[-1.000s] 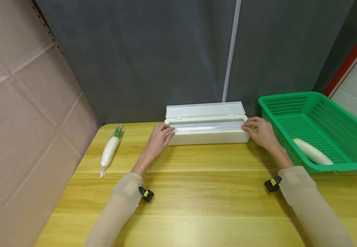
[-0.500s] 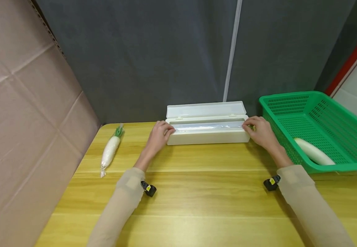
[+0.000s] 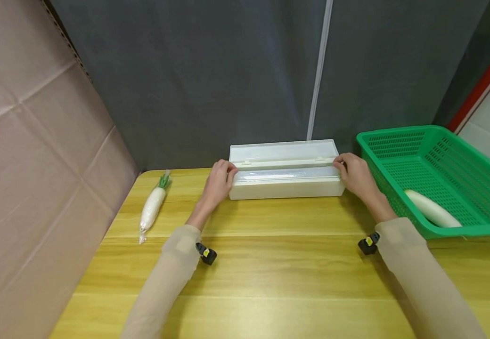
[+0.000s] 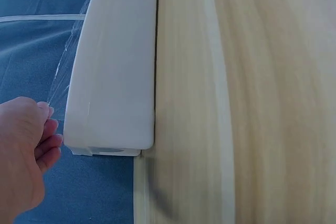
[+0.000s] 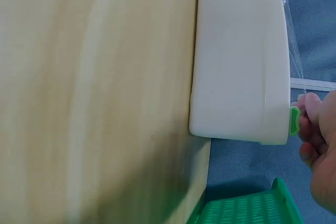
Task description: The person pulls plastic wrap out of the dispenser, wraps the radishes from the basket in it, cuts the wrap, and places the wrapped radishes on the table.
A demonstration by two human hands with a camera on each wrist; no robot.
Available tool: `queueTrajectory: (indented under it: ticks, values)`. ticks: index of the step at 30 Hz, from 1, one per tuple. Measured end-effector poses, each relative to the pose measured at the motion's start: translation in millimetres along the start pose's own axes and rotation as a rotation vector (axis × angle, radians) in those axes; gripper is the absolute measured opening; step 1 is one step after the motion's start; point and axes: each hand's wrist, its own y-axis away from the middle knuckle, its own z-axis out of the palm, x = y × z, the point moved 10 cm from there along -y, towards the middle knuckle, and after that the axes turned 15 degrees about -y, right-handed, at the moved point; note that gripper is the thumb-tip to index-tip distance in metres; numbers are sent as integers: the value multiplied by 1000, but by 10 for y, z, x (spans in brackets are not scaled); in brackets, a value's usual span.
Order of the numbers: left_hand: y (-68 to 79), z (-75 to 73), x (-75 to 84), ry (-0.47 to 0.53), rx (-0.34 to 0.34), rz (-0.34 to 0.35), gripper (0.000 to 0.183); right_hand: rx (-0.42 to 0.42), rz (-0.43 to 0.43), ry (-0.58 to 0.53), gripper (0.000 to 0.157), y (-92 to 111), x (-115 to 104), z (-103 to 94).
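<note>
A long white cling film dispenser box stands at the back of the table, its lid tipped back. My left hand pinches one corner of the clear cling film between thumb and index finger at the box's left end. At the right end, my right hand pinches the opposite corner. Both wrist views show the film stretched taut above the box's top edge, slightly creased. A small green tab shows at the box's right end, close to my right fingers.
On the left of the wooden table lies a film-wrapped white radish with green stalks. A green plastic basket to the right holds another white radish. A dark cloth wall rises behind the box.
Both hands have lifted and shifted slightly away from me, drawing up the film edge between them. The film now covers more of the box's opening. Box, basket and radishes stay in place.
</note>
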Motion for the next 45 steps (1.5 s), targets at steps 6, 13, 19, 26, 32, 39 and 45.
queueTrajectory:
  ticks: [6,13,19,26,32,39,45]
  values:
    - [-78,5,-15,25,9,-38,18,21,-13,-30,9,-143,6,36]
    - [-169,3,-61,76,37,-99,17,59,7,-31,10,-215,57,22]
    - [-244,1,-70,145,36,-144,15,84,12,-33,12,-272,43,-12]
    - [-315,-79,-58,184,54,-201,15,86,55,-16,11,-353,-6,-40]
    - [-375,-197,-36,185,111,-197,14,80,109,-8,15,-422,-19,-93]
    - [-457,-345,-8,203,148,-205,14,103,99,-6,14,-500,-102,-196]
    - [-523,-494,-4,216,175,-225,14,144,24,-13,11,-565,-270,-296]
